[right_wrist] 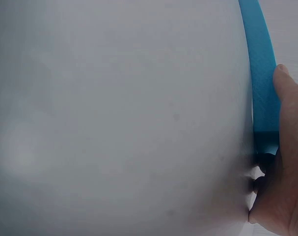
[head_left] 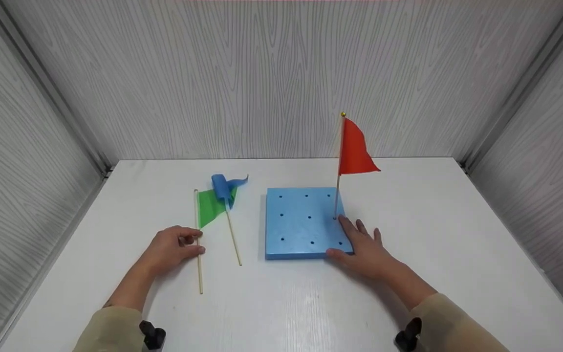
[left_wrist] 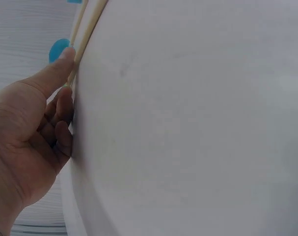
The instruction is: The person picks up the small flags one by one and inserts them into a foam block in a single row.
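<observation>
On the table, my left hand (head_left: 171, 249) pinches the wooden stick of a green flag (head_left: 209, 208) between thumb and fingers. The left wrist view has the thumb (left_wrist: 58, 69) against that stick, with the other fingers bent below. Just right of it lies a blue flag (head_left: 220, 187), its cloth rolled at the top and overlapping the green cloth. My right hand (head_left: 367, 252) rests at the near right corner of a blue block (head_left: 293, 227) with several holes, fingers spread. A red flag (head_left: 355, 151) stands upright in the block's middle right hole, beside my index fingertip.
The white table (head_left: 271, 308) is bounded by a wood-grain back panel (head_left: 227, 78) and side panels (head_left: 22, 171) of the same look. A gold bead (head_left: 343, 114) tops the red flag's tall pole. The loose flag sticks lie left of the block.
</observation>
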`<state>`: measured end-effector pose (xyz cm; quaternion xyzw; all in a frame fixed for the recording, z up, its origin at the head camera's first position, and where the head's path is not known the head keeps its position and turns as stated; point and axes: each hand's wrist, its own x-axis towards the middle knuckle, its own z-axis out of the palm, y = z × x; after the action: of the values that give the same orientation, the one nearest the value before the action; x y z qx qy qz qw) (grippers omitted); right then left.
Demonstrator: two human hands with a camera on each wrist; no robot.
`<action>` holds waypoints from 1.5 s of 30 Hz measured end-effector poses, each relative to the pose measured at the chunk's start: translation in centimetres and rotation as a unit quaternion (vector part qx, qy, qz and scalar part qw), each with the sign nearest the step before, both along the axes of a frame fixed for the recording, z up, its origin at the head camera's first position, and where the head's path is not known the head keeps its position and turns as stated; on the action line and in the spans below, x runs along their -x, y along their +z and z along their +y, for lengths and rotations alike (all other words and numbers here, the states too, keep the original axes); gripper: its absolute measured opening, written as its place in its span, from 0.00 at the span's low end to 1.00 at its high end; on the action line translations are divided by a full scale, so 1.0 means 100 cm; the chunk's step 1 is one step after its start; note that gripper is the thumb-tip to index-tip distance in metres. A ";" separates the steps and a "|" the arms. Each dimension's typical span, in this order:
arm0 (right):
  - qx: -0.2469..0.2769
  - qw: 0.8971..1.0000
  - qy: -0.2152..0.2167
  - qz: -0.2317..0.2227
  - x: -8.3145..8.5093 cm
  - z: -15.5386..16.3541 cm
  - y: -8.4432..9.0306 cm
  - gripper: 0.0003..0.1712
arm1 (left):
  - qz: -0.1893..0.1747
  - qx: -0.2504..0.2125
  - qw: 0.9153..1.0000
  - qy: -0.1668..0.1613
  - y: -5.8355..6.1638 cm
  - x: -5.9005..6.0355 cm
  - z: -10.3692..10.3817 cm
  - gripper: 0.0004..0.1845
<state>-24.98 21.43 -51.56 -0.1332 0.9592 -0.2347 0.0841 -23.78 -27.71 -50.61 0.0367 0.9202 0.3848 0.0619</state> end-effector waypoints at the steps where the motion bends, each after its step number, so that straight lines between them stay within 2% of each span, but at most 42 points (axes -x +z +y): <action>1: 0.000 1.000 -0.001 0.000 0.000 0.000 0.000 0.65 | -0.001 0.003 1.000 0.001 0.001 0.000 0.001 0.24; 14: -0.003 1.000 -0.006 0.004 0.000 -0.001 -0.001 0.65 | -0.031 0.035 0.999 0.013 0.012 0.005 0.003 0.22; 26: 0.001 1.000 -0.003 0.009 -0.002 -0.001 0.002 0.62 | -0.048 0.016 0.998 0.037 0.020 0.003 -0.001 0.21; 34: 0.002 1.000 -0.003 0.007 -0.002 -0.002 0.002 0.62 | -0.036 -0.007 0.997 0.067 0.015 0.002 0.002 0.20; 42: 0.000 1.000 -0.004 0.008 -0.002 -0.002 0.001 0.63 | -0.007 0.001 0.995 0.100 0.010 0.001 0.006 0.19; 45: 0.001 1.000 -0.003 0.009 -0.001 -0.002 0.000 0.63 | 0.003 -0.010 0.994 0.104 0.009 0.000 0.005 0.19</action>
<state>-24.83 21.20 -51.52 -0.1326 0.9601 -0.2346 0.0751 -23.75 -27.24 -49.69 -0.0577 0.9154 0.3979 0.0180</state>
